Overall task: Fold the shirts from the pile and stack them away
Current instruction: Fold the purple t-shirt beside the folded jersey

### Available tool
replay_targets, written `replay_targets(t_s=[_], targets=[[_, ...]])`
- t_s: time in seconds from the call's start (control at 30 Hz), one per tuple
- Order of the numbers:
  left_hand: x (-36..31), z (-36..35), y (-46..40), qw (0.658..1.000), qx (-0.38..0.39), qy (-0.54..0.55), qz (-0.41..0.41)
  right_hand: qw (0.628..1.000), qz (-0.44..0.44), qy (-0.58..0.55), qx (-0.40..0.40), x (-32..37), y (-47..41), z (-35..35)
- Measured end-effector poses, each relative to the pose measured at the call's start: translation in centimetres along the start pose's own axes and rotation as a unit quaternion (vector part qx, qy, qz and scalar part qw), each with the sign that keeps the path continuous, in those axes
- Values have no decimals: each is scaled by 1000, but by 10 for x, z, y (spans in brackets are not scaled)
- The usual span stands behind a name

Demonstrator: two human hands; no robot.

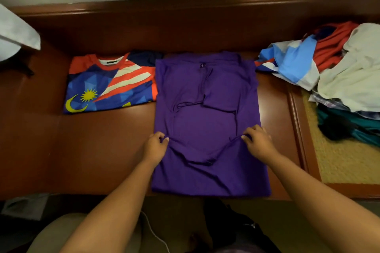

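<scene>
Purple shirt is lying flat at table centre, sleeves already folded in over the chest, collar pointing to 12 o'clock, hem at 6 o'clock at the near table edge. Long axis is running 12–6.

Left hand is pinching a ridge of cloth just inside the shirt's 9 o'clock edge, thumb and fingers curled round the fabric. Right hand is doing the same just inside the 3 o'clock edge. Both pinches are sitting level with each other, a bit below mid-length; slack is sagging between them.

Key relation: the unfolded collar half is lying at 12 o'clock from both sets of fingers, the hem half at 6. Judgement: a crosswise fold is being set up, so the pinch line is likely being used as the crease. Neither hand is nearer; the grip is symmetric.

Surroundings: a folded flag-print jersey is lying at 9–10 o'clock, touching or just overlapping the purple shirt's upper left edge; it is being read as the stack target. The unfolded pile is sitting at 2–3 o'clock, apart from the shirt. Wooden table is showing bare at 7–8 o'clock. Nothing is blocking the 12–6 fold path.
</scene>
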State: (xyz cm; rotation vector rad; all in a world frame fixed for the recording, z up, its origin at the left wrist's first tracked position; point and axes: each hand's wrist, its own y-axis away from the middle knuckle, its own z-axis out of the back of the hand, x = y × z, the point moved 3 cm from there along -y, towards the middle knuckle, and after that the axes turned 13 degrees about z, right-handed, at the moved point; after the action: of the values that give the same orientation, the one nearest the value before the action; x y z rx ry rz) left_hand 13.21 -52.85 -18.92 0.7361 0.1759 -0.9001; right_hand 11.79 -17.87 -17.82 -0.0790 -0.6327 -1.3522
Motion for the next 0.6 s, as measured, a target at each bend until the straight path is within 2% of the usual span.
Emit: replay_targets(t_s=[0.1, 0.2, 0.27, 0.33, 0.4, 0.5, 0.6], targets=[[0, 9, 0, 997, -18, 65, 32, 999, -3, -47, -23, -10, -11, 9], [11, 13, -3, 990, -34, 89, 104, 998, -40, -44, -31, -23, -14, 13], [14, 14, 1, 986, -57, 106, 112, 997, -38, -36, -48, -21, -9, 14], [10, 14, 11, 987, -114, 80, 82, 995, -21, -1, -93, -12, 0, 13], [3, 9, 27, 989, -143, 35, 14, 992, 28, 46, -114, 2, 14, 3], [2, -8, 44, 990, -106, -39, -89, 991, 81, 78, -66, 18, 34, -24], [8, -20, 46, 987, -67, -109, -99, 996, 43, 66, -29, 17, 41, -36]])
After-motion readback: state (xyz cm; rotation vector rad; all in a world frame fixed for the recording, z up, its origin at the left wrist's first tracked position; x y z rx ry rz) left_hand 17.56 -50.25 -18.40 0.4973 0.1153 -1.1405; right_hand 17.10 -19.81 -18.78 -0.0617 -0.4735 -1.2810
